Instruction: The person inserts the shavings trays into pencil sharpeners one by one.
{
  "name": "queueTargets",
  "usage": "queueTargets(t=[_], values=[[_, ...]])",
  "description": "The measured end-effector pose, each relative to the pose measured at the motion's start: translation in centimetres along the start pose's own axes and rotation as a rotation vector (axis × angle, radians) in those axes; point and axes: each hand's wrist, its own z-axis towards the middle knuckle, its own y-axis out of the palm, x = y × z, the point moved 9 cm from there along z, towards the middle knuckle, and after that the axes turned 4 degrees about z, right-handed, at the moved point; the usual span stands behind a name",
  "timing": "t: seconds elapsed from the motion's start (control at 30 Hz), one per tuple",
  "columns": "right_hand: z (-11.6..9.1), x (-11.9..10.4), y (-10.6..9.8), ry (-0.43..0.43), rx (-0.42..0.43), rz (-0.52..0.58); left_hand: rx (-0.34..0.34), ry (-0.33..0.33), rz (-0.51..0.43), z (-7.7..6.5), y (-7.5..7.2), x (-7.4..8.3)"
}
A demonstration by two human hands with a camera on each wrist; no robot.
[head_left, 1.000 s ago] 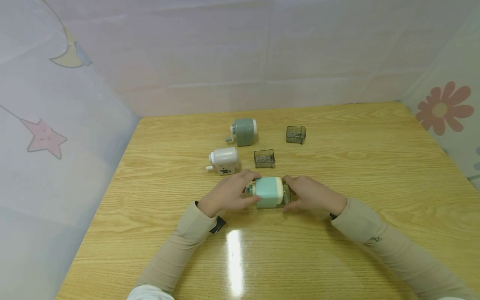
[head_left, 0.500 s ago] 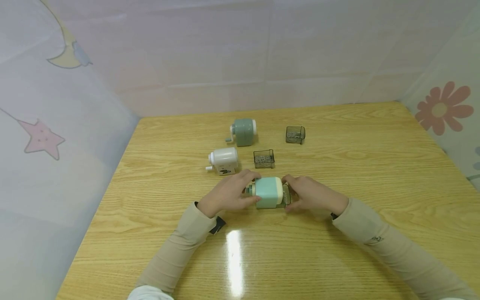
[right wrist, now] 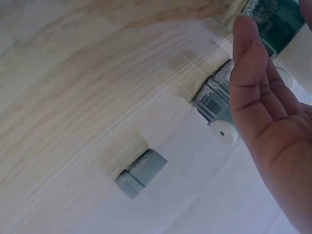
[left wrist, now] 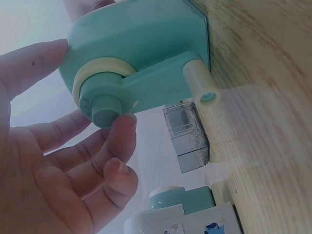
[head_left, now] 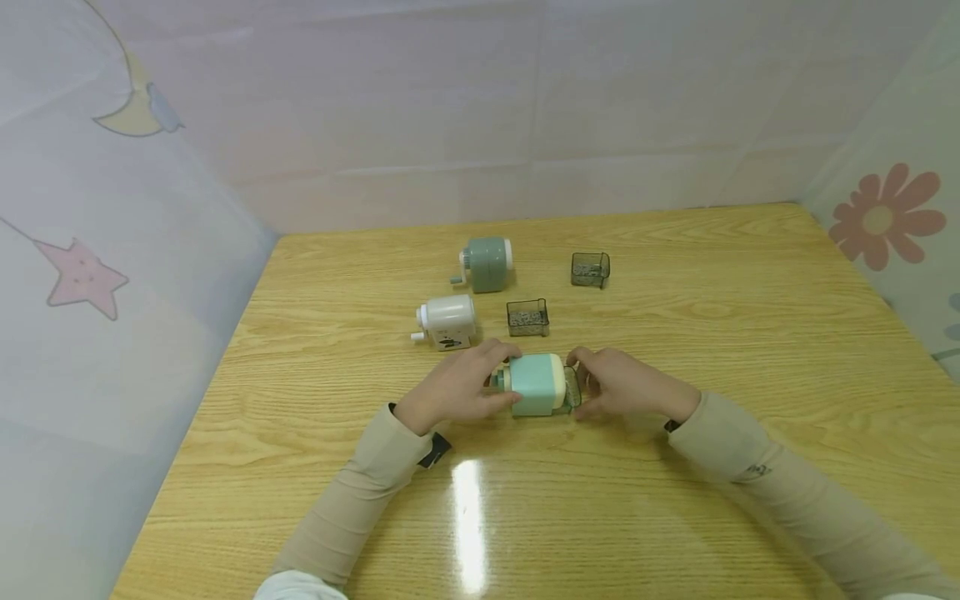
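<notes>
My left hand [head_left: 457, 387] grips a mint-green crank pencil sharpener [head_left: 534, 383], thumb on the near side and a finger on the far side. In the left wrist view the crank [left wrist: 161, 85] angles down toward the table, while the other fingers curl beside its hub. A clear shavings drawer [head_left: 572, 387] juts from the sharpener's right end. My right hand [head_left: 626, 387] holds this drawer by its two sides between thumb and fingers. The right wrist view shows part of the drawer [right wrist: 280, 22] behind the fingers, with specks of shavings inside.
Behind the hands stand a white sharpener [head_left: 450, 321] and a dark green sharpener [head_left: 487, 264]. Two smoky clear drawers with shavings, one nearer [head_left: 528, 319] and one farther [head_left: 590, 269], sit to their right. A wall cloth borders the wooden table [head_left: 675, 500].
My right hand has shifted slightly right, its fingers now nearer the drawer's outer end. The left hand and the mint sharpener have stayed in place.
</notes>
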Motion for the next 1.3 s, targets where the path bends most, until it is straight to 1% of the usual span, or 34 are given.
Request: queueTargets(t=[0.27, 0.53, 0.67, 0.9, 1.3], values=[[0.18, 0.07, -0.03, -0.003, -0.002, 0.002, -0.009, -0.009, 0.003, -0.03, 0.01, 0.00], [0.34, 0.04, -0.12, -0.019, 0.001, 0.014, -0.001, 0.000, 0.000, 0.09, -0.12, 0.27], [0.46, 0.24, -0.10, -0.020, -0.002, 0.035, -0.002, -0.001, 0.000, 0.12, -0.18, 0.39], [0.62, 0.58, 0.13, -0.014, -0.020, 0.108, -0.005, -0.004, -0.005, 0.12, -0.20, 0.43], [0.85, 0.72, 0.19, 0.006, -0.030, 0.161, -0.001, 0.018, -0.018, 0.31, -0.27, 0.44]])
